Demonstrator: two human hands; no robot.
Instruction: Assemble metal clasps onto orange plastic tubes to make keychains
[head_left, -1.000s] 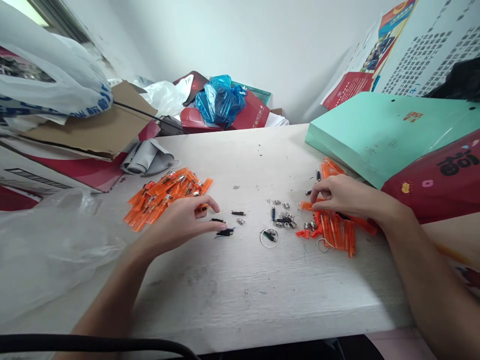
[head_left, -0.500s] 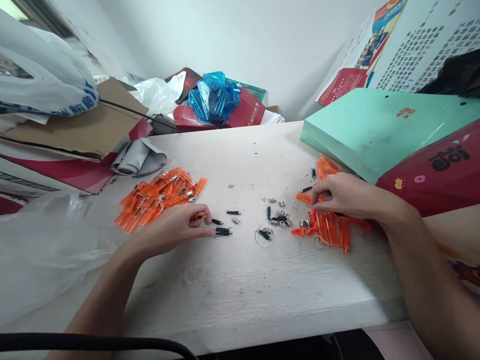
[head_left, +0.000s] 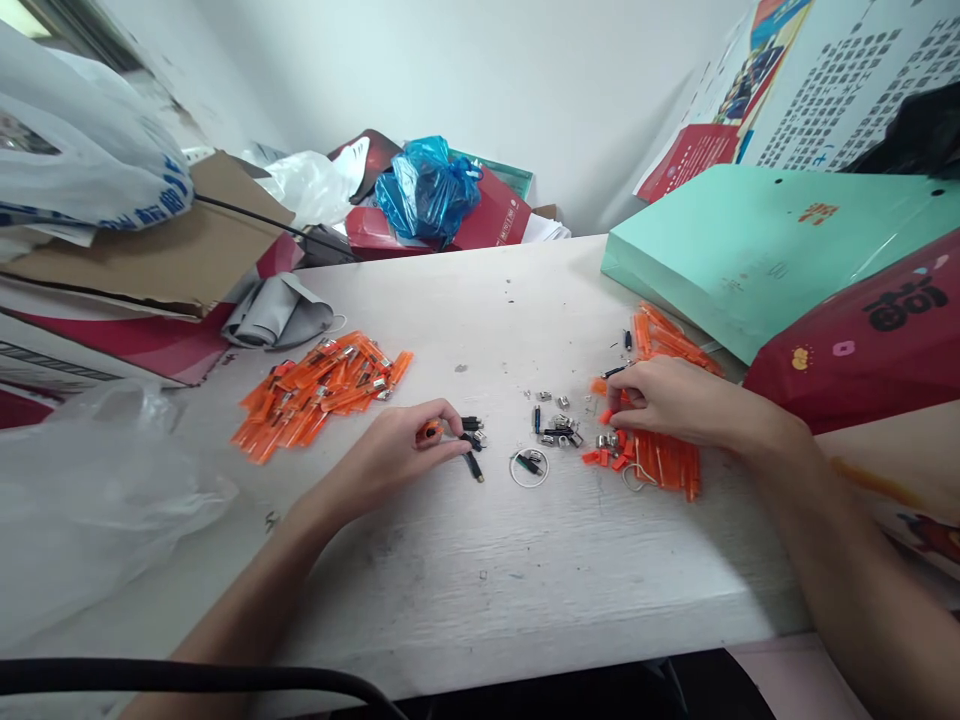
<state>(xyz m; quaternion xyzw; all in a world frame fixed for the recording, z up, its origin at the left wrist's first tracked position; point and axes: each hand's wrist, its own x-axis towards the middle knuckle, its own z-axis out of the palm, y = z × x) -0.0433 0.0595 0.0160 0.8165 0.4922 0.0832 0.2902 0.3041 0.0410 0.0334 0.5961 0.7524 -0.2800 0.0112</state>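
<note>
My left hand [head_left: 401, 445] is closed around an orange lighter body [head_left: 430, 432], mostly hidden in the fingers. Its thumb and forefinger reach the black lighter igniters [head_left: 472, 466] on the tabletop. My right hand [head_left: 671, 400] is closed, with a small red-orange lighter piece [head_left: 606, 416] at its fingertips. Beneath it lie orange lighter bodies [head_left: 667, 465], small red lighter buttons [head_left: 598, 457] and metal caps [head_left: 606, 440]. Between the hands are more metal caps [head_left: 562, 402], black igniters [head_left: 537, 419] and a pale ring [head_left: 529, 483] around a dark igniter.
A heap of orange lighters [head_left: 322, 385] with metal tops lies at left on the white table [head_left: 480, 590]. Mint-green [head_left: 712, 240] and dark red bags [head_left: 862, 330] stand at right. Boxes [head_left: 142, 240] and a clear plastic bag [head_left: 97, 510] line the left; a blue bag [head_left: 427, 190] sits behind.
My left hand has moved right over the black igniters, pushing some together, the orange lighter body still in it. My right hand has shifted slightly left and down; a red-orange piece now shows at its fingertips.
</note>
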